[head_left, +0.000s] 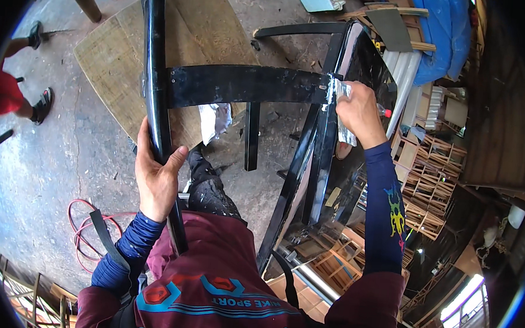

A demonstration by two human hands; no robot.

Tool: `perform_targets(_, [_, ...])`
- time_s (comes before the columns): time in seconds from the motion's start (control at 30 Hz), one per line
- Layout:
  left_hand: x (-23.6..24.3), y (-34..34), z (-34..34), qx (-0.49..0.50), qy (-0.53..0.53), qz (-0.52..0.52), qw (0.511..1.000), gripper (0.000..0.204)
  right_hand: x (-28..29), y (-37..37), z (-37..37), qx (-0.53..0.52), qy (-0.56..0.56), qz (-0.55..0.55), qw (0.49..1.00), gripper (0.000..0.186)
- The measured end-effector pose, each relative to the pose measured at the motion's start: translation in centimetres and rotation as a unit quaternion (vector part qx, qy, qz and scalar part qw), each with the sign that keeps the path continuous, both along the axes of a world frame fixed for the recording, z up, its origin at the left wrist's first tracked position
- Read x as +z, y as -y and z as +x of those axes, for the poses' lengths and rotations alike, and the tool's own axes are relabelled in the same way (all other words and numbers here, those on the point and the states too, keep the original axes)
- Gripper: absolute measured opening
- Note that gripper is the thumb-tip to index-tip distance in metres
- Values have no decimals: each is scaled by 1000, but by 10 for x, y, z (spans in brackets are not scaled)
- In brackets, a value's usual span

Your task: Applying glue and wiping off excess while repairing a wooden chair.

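A glossy black wooden chair frame point(243, 86) lies tipped in front of me, its wide curved slat running between two long posts. My left hand point(157, 178) grips the left post point(153, 79) low down, thumb on one side and fingers on the other. At the slat's right end, my right hand point(362, 113) pinches a crumpled silvery packet or tube point(344, 130); its exact kind is unclear. White paste point(330, 95) is smeared along the joint there, beside my right fingertips. A small red cap-like piece point(387, 113) shows just past that hand.
Under the frame lies a worn wooden board point(112, 64) on the concrete floor, with a crumpled white sheet point(214, 122) nearby. A red hose point(78, 231) coils at lower left. Another person's legs point(22, 104) show at far left. Stacked wooden frames point(433, 180) and a blue tarp point(441, 36) fill the right.
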State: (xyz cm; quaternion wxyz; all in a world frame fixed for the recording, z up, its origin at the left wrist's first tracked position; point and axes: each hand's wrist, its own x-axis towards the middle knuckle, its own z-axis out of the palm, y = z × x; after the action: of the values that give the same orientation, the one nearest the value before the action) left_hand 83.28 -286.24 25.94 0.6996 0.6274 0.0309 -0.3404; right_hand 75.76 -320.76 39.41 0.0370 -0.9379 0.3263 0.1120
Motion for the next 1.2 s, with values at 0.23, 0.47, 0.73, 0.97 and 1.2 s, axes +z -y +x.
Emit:
perform_targets(0.23, [-2,2,-2,1,18,7,1000,76,-7,-7,-3,-41,35,21,998,17])
perform_targets(0.47, [-6,-1,-2,1,36,20,999,76,-1,-14,-7,-69,36,49,996,17])
perform_targets(0.73, [-6,-1,-3,-14,28,-5,999,75,9,7,-15,140,-6,-78,987,35])
perform_targets(0.97, [-5,-4,-2,-22,12,0,1000,75,19,-15,-27,169,-106,-65,978,34])
perform_targets(1.2, [-5,-1,-1,-19,27,-5,999,76,2,-20,-27,46,1,-43,998,25])
